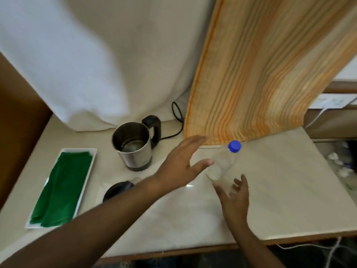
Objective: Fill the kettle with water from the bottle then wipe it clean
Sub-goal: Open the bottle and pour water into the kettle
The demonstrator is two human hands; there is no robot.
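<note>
A steel kettle (pixel 135 146) with a black handle stands open, lid off, at the back of the pale table. Its black lid (pixel 117 189) lies in front of it, partly hidden by my left forearm. A clear plastic bottle (pixel 223 165) with a blue cap (pixel 234 146) stands right of the kettle. My left hand (pixel 181 165) is spread open just left of the bottle, thumb almost at its side. My right hand (pixel 234 198) is open just below the bottle's base. A folded green cloth (pixel 61 188) lies on a white tray (pixel 85 188) at the left.
An orange striped cloth (pixel 260 74) hangs behind the bottle, down to the table. White fabric (pixel 87 64) drapes behind the kettle. The kettle's black cord (pixel 178 120) loops at the back. The table's front edge (pixel 193 248) runs close below my arms.
</note>
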